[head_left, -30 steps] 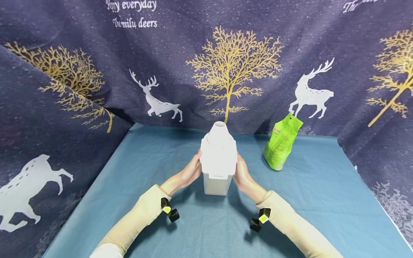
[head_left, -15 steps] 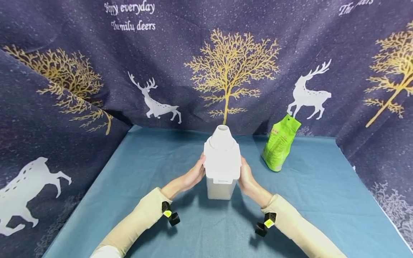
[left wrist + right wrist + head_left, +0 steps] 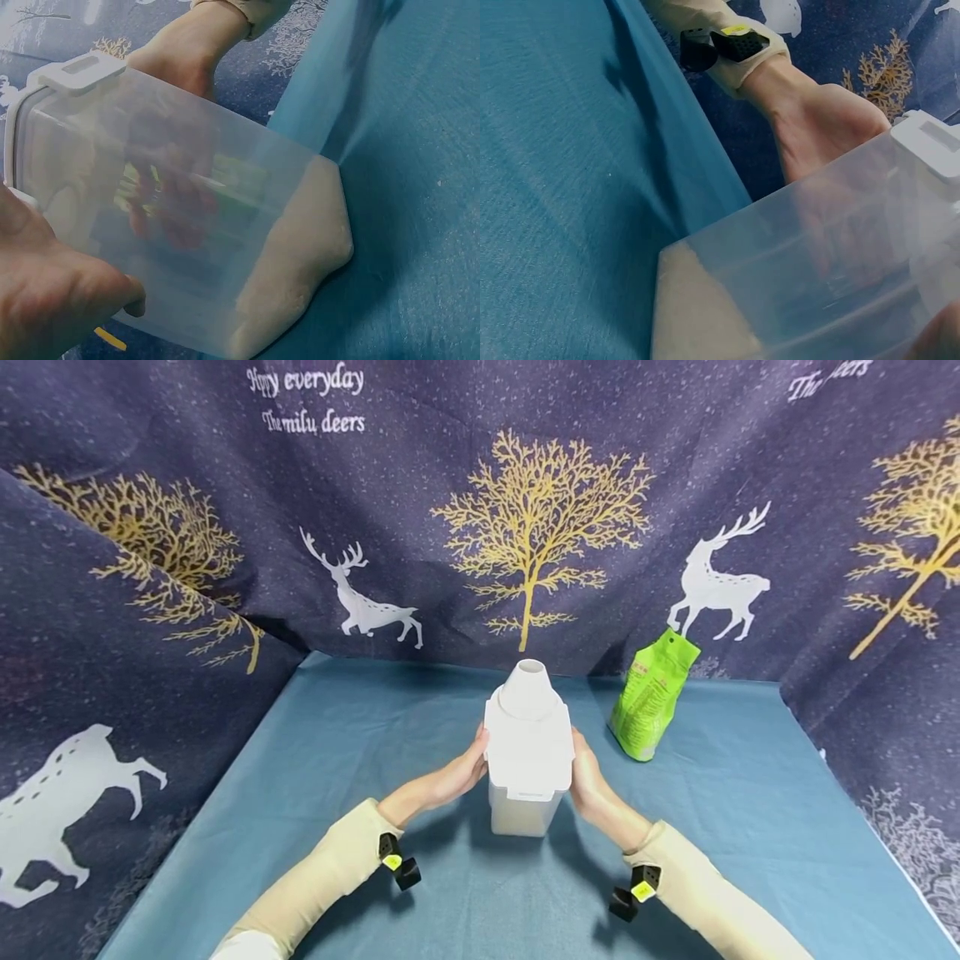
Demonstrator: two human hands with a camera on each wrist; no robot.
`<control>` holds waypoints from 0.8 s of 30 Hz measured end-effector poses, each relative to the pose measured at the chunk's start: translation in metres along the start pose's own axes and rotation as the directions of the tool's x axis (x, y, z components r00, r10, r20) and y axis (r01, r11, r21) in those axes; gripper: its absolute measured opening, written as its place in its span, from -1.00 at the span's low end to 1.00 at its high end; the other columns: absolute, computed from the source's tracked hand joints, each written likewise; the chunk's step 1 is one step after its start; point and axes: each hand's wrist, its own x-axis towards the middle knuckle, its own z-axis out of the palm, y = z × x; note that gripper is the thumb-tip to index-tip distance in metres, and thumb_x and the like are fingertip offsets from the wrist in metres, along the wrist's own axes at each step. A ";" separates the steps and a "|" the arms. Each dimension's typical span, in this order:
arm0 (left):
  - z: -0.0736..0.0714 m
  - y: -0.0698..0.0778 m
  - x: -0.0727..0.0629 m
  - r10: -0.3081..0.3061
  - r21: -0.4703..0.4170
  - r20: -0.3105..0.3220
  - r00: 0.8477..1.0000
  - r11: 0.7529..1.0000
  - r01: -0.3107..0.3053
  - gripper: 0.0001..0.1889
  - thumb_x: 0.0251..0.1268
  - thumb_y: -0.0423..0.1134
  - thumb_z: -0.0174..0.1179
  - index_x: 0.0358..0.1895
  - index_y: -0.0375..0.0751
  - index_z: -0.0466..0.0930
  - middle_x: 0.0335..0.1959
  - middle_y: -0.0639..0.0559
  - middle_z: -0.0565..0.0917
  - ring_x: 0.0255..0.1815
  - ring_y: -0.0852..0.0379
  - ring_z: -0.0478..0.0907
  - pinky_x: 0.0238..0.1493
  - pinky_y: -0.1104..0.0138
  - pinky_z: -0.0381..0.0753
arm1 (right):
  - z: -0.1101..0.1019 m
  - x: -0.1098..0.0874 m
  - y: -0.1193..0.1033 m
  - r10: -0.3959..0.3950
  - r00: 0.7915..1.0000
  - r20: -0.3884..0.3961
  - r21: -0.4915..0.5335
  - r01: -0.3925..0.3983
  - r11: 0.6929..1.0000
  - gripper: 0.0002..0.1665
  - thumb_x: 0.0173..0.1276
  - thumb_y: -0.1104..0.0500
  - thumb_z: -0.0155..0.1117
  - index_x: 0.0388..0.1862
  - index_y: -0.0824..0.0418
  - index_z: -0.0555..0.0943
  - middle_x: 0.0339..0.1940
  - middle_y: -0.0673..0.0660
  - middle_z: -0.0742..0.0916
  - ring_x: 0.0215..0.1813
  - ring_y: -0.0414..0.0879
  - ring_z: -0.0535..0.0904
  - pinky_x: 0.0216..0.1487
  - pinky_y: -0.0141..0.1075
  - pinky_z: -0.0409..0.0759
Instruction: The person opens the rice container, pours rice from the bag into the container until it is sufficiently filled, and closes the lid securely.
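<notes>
A tall translucent plastic storage container (image 3: 525, 814) with a white lid (image 3: 529, 752) is between my two hands near the middle of the table. A cone-shaped white cap (image 3: 529, 687) rises from the far part of the lid. Pale, fine contents (image 3: 304, 240) lie sloped in the bottom, seen through the wall in the left wrist view. My left hand (image 3: 459, 775) holds the left side and my right hand (image 3: 596, 789) the right side, just below the lid. The right hand's fingers (image 3: 180, 202) show blurred through the plastic.
A green printed bag (image 3: 651, 697) stands at the back right of the blue cloth (image 3: 375, 710), away from the hands. Dark fabric (image 3: 465, 410) with deer and trees hangs behind and at the sides. Small black devices (image 3: 397, 860) are strapped to both wrists.
Both hands have shifted the container to the right and slightly nearer to me, still holding its sides. The green bag stays in place.
</notes>
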 end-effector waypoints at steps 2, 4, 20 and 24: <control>0.001 0.000 0.000 -0.002 0.002 0.010 1.000 1.000 0.002 -0.25 0.44 0.28 -0.76 0.40 -0.04 -0.88 0.44 0.00 -0.84 0.51 -0.04 -0.77 0.53 -0.05 -0.43 | -0.002 -0.002 0.000 0.008 1.000 0.012 -0.007 -0.008 1.000 -0.48 0.61 -0.02 -0.48 0.36 0.21 0.16 0.16 0.09 0.40 0.25 -0.07 0.24 0.16 -0.28 0.31; 0.003 0.000 0.000 0.001 0.006 0.021 1.000 1.000 -0.001 -0.25 0.44 0.28 -0.76 0.40 -0.02 -0.88 0.44 0.01 -0.84 0.51 -0.03 -0.78 0.53 -0.05 -0.43 | -0.005 -0.004 -0.001 0.012 1.000 0.013 -0.013 -0.012 1.000 -0.42 0.61 -0.02 -0.49 0.44 0.27 0.07 0.34 0.22 0.29 0.39 0.02 0.12 0.28 -0.18 0.24; 0.014 0.004 0.001 0.005 0.068 0.043 0.999 0.998 -0.008 -0.23 0.42 0.30 -0.78 0.41 -0.05 -0.86 0.47 -0.05 -0.78 0.53 -0.07 -0.71 0.53 -0.08 -0.34 | -0.018 -0.013 -0.002 -0.010 0.999 -0.048 -0.157 0.002 0.988 -0.51 0.60 -0.10 -0.41 0.13 0.23 0.30 -0.10 0.02 0.46 -0.06 -0.17 0.37 -0.02 -0.30 0.39; 0.017 0.005 0.003 0.035 0.110 0.022 0.999 0.993 -0.037 -0.32 0.48 0.20 -0.79 0.43 0.00 -0.84 0.48 -0.03 -0.76 0.53 -0.06 -0.69 0.52 -0.10 -0.28 | -0.022 -0.014 -0.004 -0.002 0.999 -0.043 -0.154 -0.004 0.988 -0.38 0.59 -0.17 -0.43 0.27 0.26 0.26 0.14 0.16 0.45 0.15 -0.08 0.33 0.09 -0.29 0.34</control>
